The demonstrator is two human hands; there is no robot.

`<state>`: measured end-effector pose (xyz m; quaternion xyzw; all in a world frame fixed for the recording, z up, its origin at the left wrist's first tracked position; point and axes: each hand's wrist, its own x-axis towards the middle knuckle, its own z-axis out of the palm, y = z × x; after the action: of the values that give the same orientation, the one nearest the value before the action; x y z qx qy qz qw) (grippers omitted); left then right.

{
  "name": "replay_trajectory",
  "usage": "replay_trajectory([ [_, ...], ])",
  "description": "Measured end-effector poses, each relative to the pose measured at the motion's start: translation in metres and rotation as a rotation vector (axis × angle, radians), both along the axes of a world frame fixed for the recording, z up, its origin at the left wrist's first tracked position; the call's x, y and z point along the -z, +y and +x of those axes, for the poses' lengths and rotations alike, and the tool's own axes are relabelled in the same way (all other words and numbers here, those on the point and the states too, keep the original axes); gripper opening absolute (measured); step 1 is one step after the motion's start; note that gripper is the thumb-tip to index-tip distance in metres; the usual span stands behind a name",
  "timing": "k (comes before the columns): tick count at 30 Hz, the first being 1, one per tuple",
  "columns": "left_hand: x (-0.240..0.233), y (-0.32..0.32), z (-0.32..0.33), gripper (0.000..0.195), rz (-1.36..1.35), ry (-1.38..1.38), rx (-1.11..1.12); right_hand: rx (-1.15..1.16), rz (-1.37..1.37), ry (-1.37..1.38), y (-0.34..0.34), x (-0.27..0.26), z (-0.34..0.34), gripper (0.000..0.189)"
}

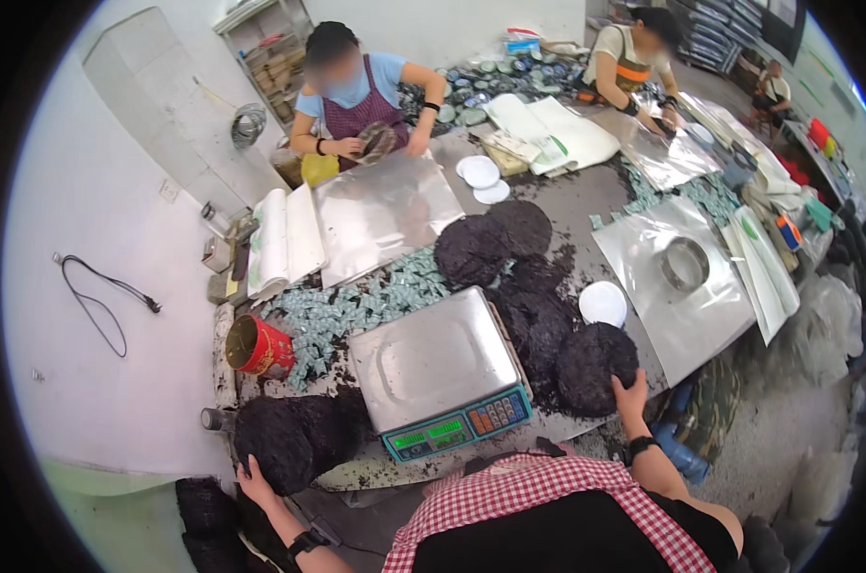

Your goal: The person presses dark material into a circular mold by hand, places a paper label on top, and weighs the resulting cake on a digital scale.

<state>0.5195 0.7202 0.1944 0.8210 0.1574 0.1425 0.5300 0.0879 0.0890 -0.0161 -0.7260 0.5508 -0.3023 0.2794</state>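
My left hand (256, 484) is at the near edge of a dark, round, fibrous cake (271, 440), which looks like dried seaweed, by the table's left end. More of the same dark material (336, 430) lies against it. On the other side, my right hand (629, 396) grips the rim of a similar round cake (594, 365); its fingers are partly hidden. Between the two stands a digital weighing scale (440, 358) with a bare steel pan and lit green displays. Further dark cakes (472, 251) lie behind the scale.
Small pale-green packets (361, 301) are heaped behind the scale, near a red bucket (261, 347). A metal ring (685, 263) rests on a clear plastic sheet (662, 315) at right, beside a white disc (602, 304). Two people (365, 93) (630, 61) work across the table.
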Motion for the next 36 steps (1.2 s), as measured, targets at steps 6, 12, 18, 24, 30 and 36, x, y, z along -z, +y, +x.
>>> replay_trajectory([
  [6, 0.097, 0.046, 0.022, 0.059, 0.873, 0.003, -0.164, -0.289, -0.117, -0.004, 0.011, -0.148, 0.050, 0.030],
  [12, 0.082, 0.022, 0.004, 0.053, 0.976, -0.171, -0.128, -0.243, 0.420, -0.634, 0.034, -0.169, 0.126, 0.030],
  [18, 0.004, 0.003, -0.011, 0.042, 0.602, -0.334, -0.068, -0.624, 0.520, -0.435, 0.099, -0.118, 0.225, 0.046],
  [24, -0.085, -0.168, -0.060, 0.034, 0.499, -0.615, 0.515, -0.891, -0.076, -0.134, 0.109, -0.131, 0.190, 0.033],
  [30, 0.015, -0.292, -0.100, 0.038, 0.627, -0.644, 1.223, -0.729, -0.157, -0.227, 0.092, -0.109, 0.169, 0.020],
  [36, 0.026, -0.215, -0.094, 0.029, 0.453, -0.520, 0.892, -0.435, -0.001, 0.128, 0.022, -0.036, 0.155, 0.057],
])
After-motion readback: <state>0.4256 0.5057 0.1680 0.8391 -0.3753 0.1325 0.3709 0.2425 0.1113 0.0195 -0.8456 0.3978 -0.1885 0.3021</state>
